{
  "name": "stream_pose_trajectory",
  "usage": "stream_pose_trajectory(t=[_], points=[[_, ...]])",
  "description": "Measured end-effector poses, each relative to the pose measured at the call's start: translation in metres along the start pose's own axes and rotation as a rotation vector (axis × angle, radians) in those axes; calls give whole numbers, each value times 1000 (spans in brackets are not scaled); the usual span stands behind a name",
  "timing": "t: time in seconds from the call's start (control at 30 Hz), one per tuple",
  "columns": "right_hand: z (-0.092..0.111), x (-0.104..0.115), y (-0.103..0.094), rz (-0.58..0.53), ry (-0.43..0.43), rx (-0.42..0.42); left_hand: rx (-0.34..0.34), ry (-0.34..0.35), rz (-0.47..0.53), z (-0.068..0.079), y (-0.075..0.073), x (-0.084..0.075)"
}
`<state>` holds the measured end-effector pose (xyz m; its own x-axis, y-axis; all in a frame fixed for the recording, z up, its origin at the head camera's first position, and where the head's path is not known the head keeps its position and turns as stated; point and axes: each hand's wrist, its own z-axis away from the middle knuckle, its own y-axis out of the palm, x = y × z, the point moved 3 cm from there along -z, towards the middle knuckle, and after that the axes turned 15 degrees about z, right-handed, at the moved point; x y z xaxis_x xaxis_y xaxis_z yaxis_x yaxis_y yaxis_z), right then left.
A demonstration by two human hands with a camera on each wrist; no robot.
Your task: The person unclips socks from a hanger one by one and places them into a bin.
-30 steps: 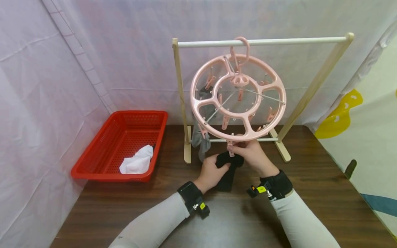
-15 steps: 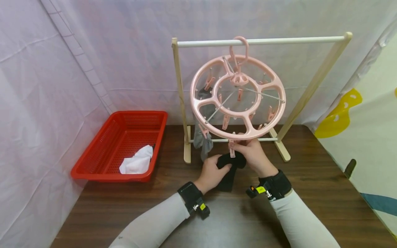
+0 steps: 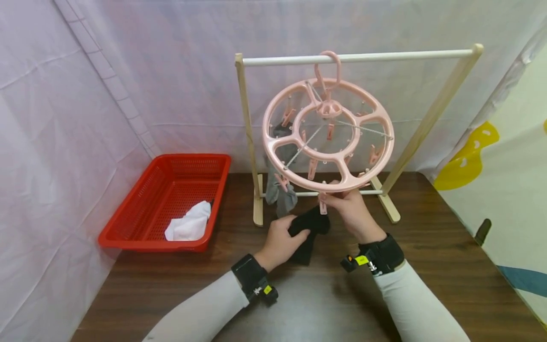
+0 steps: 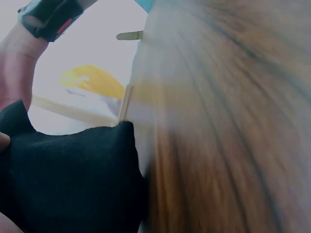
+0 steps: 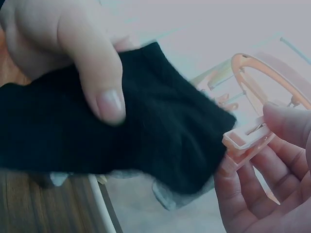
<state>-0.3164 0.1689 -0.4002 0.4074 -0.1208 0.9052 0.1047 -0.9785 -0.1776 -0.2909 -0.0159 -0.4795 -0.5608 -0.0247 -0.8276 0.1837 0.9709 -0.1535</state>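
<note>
My left hand (image 3: 279,242) grips a black sock (image 3: 314,221), its thumb lying on top of the cloth; the sock's lower part hangs toward the table. Under the front rim of the round pink hanger (image 3: 301,180), my right hand (image 3: 352,213) pinches a pink clothespin (image 3: 323,204). In the right wrist view the clothespin (image 5: 243,138) is at the edge of the black sock (image 5: 165,121). Whether its jaws bite the cloth cannot be told. A grey sock (image 3: 279,190) hangs at the hanger's left side.
The hanger hooks over the white bar (image 3: 401,56) of a wooden-legged rack. Several other pink clothespins dangle from it. At the left a red basket (image 3: 128,223) holds a white cloth item (image 3: 190,223). A yellow shape (image 3: 461,159) is on the right-hand wall covering.
My left hand has shifted left with the black sock, drawing it leftward from the clothespin. The right hand and clothespin have moved slightly right, and the hanger has turned a little.
</note>
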Motion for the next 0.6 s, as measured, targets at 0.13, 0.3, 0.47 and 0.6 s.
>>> stream_pose_trajectory(t=[0.13, 0.3, 0.47, 0.6], points=[[-1, 0, -2, 9, -32, -10, -13, 12, -9, 3, -14, -6], [-1, -1, -3, 8, -28, -15, -37, 40, -5, 4, -31, -18], [0, -2, -3, 16, 5, -22, -62, 105, 8, 3, -48, -36], [0, -1, -3, 7, 13, -18, -93, 198, 21, 0, -66, -56]])
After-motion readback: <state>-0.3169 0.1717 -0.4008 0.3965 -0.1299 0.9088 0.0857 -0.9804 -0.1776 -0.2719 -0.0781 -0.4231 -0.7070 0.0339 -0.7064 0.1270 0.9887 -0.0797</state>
